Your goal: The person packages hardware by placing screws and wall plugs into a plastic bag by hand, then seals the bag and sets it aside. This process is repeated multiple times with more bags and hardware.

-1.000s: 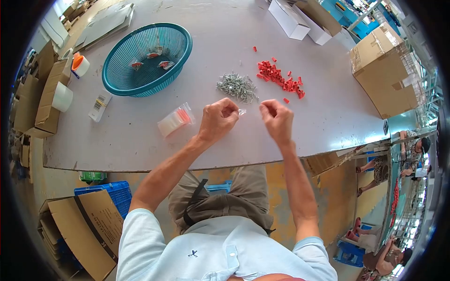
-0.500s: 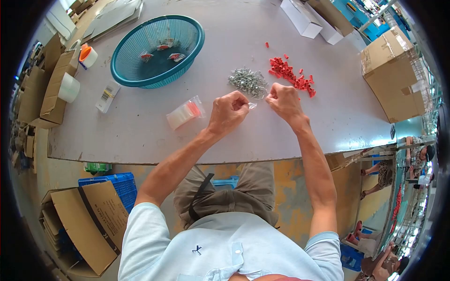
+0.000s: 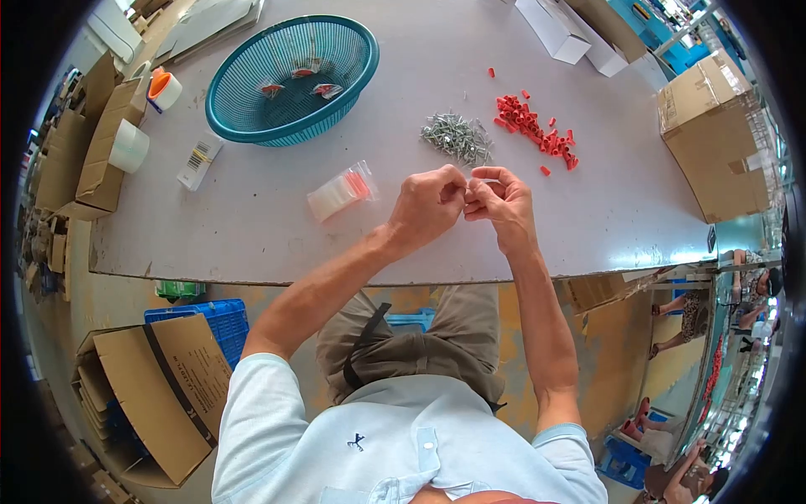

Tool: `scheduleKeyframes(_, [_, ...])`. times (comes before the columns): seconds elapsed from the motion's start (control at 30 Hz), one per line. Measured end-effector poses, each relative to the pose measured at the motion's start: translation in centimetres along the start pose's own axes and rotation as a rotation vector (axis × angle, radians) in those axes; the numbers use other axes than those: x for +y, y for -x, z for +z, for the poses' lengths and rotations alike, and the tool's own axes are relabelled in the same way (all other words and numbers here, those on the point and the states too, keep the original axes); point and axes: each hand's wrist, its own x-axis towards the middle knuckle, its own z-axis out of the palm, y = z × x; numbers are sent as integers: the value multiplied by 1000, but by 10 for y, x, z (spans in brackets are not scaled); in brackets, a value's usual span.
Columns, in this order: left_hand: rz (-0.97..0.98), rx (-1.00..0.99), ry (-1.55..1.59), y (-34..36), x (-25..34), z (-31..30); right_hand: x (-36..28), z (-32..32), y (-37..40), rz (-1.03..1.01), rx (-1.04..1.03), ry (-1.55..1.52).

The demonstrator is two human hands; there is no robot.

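Observation:
My left hand (image 3: 430, 202) is closed in a pinch just in front of the metal screws. A small clear plastic bag showed in its fingers a moment ago; now it is mostly hidden. Fingertip to fingertip with it, my right hand (image 3: 506, 206) has thumb and fingers pinched, and what they hold is too small to make out. Beyond both hands lies a heap of silvery screws (image 3: 457, 139). Right of that, small red plastic tubes (image 3: 537, 130) are scattered. Left of my left hand rests a pack of clear zip bags (image 3: 340, 195) with a red stripe.
A teal mesh basket (image 3: 227, 126) holds several small filled bags at the back left. Tape rolls (image 3: 128, 147) and a barcoded box (image 3: 200, 161) are at the left. A cardboard box (image 3: 714, 139) stands right, white boxes (image 3: 554, 34) behind. Other people are at far right.
My right hand has moved from the screws' near edge to meet my left hand, its fingers loosening into a pinch. The clear bag has become mostly hidden. The whole view has shifted slightly.

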Motion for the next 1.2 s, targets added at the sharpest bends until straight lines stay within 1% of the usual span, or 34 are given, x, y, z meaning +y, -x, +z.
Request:
scheduleKeyframes(0.03, [-108, -34, 34, -1, 3, -2, 2, -3, 0, 55, -20, -136])
scheduleKeyframes(0.07, [-215, -67, 67, -2, 6, -4, 4, -6, 1, 58, -20, -132])
scheduleKeyframes(0.13, [-236, -69, 92, -3, 6, -3, 4, -9, 5, 100, -58, -254])
scheduleKeyframes(0.17, [-254, -74, 115, -3, 6, -3, 5, -7, 7, 101, -55, -254])
scheduleKeyframes(0.23, [-237, -72, 109, -2, 6, -4, 7, -2, 11, -33, -47, -19])
scheduleKeyframes(0.27, [-217, -73, 107, -2, 7, -3, 11, -2, 11, -35, -25, -15])
scheduleKeyframes(0.3, [-206, -93, 129, -1, 7, 0, 17, -3, 8, -130, 36, 273])
scheduleKeyframes(0.33, [-90, -86, 31, 1, 5, 0, 16, -5, 8, -219, 97, 567])
scheduleKeyframes(0.37, [25, -69, -67, 2, 2, 0, 15, -7, 13, -217, 121, 581])
scheduleKeyframes(0.4, [36, -77, -49, 0, 2, 1, 8, -6, 18, -321, 86, 585])
scheduleKeyframes(0.43, [-105, -74, 37, -2, 1, 1, 4, -7, 21, -425, 46, 588])
scheduleKeyframes(0.47, [-250, -74, 119, -2, -1, -1, 4, -17, 22, -422, 58, 595])
scheduleKeyframes(0.5, [-333, -97, 248, -3, -4, -3, 5, -34, 19, -504, 128, 685])
scheduleKeyframes(0.53, [-328, -98, 256, -4, -3, -3, 4, -53, 15, -587, 194, 777])
scheduleKeyframes(0.6, [-366, -134, 308, -3, 0, -2, 0, -94, -1, -507, 345, 898])
scheduleKeyframes(0.63, [-361, -136, 313, -1, 0, -1, 0, -111, -9, -509, 349, 904])
scheduleKeyframes(0.7, [-336, -158, 291, -2, -2, 4, -3, -133, -23, -405, 421, 1105])
scheduleKeyframes(0.73, [-330, -162, 292, -3, -3, 6, -4, -136, -29, -407, 429, 1105])
scheduleKeyframes(0.8, [-299, -141, 257, -1, -6, 6, 0, -135, -41, -357, 366, 1177])
scheduleKeyframes(0.83, [-307, -136, 244, 0, -7, 5, 6, -139, -48, -357, 354, 1167])
scheduleKeyframes(0.9, [-289, -113, 247, 0, -10, 5, 21, -137, -60, -531, 344, 1229])
scheduleKeyframes(0.93, [-301, -96, 222, 0, -9, 3, 18, -118, -58, -540, 319, 1208])
scheduleKeyframes(1.0, [-226, -53, 163, -1, -6, 3, 3, -92, -30, -500, 247, 905])
scheduleKeyframes(1.03, [-238, -58, 142, -1, -4, 2, -5, -72, -14, -384, 195, 727])
scheduleKeyframes(1.07, [-251, -48, 142, -1, 0, 1, -7, -54, 1, -325, 138, 558])
scheduleKeyframes(1.1, [-224, -51, 101, -2, 4, 0, -6, -39, 12, -264, 88, 389])
scheduleKeyframes(1.13, [-191, -57, 59, -2, 5, 0, -4, -28, 19, -260, 83, 387])
scheduleKeyframes(1.17, [-196, -60, 53, -1, 4, 1, -1, -18, 25, -230, 56, 282])
scheduleKeyframes(1.2, [-161, -49, 65, 0, 3, 2, 2, -11, 29, -200, 32, 176])
